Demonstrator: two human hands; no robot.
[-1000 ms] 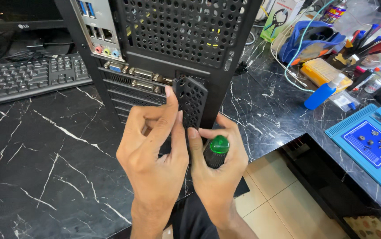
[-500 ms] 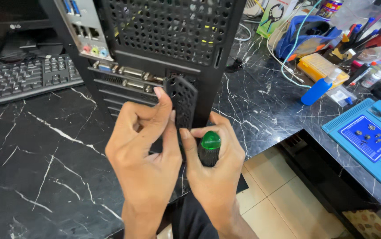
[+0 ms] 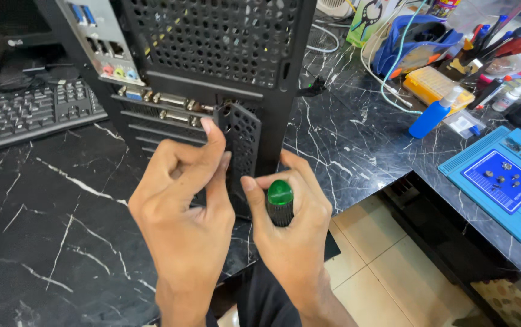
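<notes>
Work on the case (image 3: 224, 54) looks midway: its slot cover (image 3: 243, 145) is pinched by the left hand (image 3: 181, 212), the screwdriver (image 3: 280, 203) gripped, unapplied, in the right hand (image 3: 293, 236).

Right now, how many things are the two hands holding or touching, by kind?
Screwdriver with green-capped handle, in the right hand: 1
Black perforated slot cover, pinched by the left hand: 1
Black computer case behind it: 1
Total: 3
</notes>
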